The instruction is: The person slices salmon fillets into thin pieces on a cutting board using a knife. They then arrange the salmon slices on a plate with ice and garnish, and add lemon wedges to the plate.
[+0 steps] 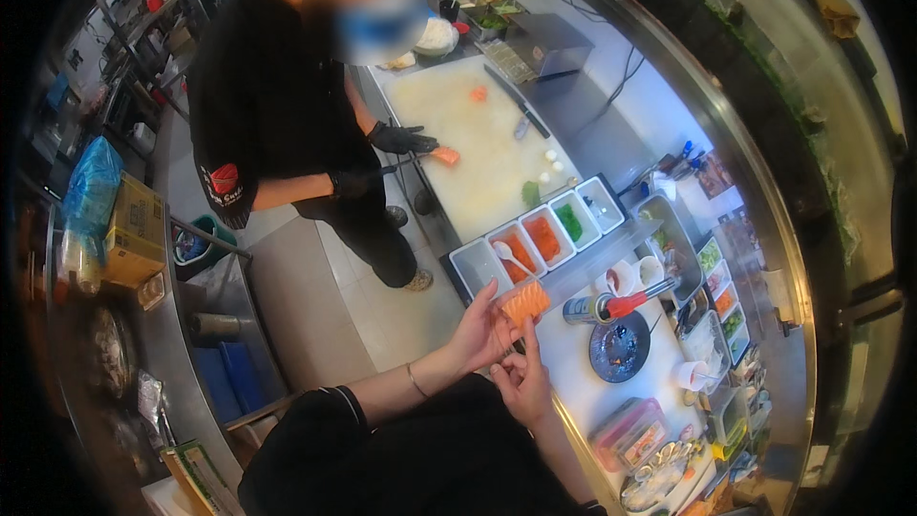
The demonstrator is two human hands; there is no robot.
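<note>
My left hand (pixel 481 333) holds a piece of orange salmon (pixel 526 303) with white fat lines, raised above the counter edge. The extended index finger of my right hand (pixel 526 380) reaches the lower edge of that salmon, while its other fingers curl loosely with nothing seen in them. Just right of the salmon is a gas torch with a red head (pixel 625 304) on a canister (pixel 584 309). Below the torch sits a dark round plate (pixel 620 351) with glossy dark residue on it.
A co-worker in black gloves (pixel 401 137) holds a knife by salmon (pixel 445 155) on a white cutting board (pixel 458 193). White topping containers (pixel 478 269), one with a spoon (pixel 510 256), border the board. A plastic box (pixel 630 433) and metal utensils (pixel 663 473) lie nearer me.
</note>
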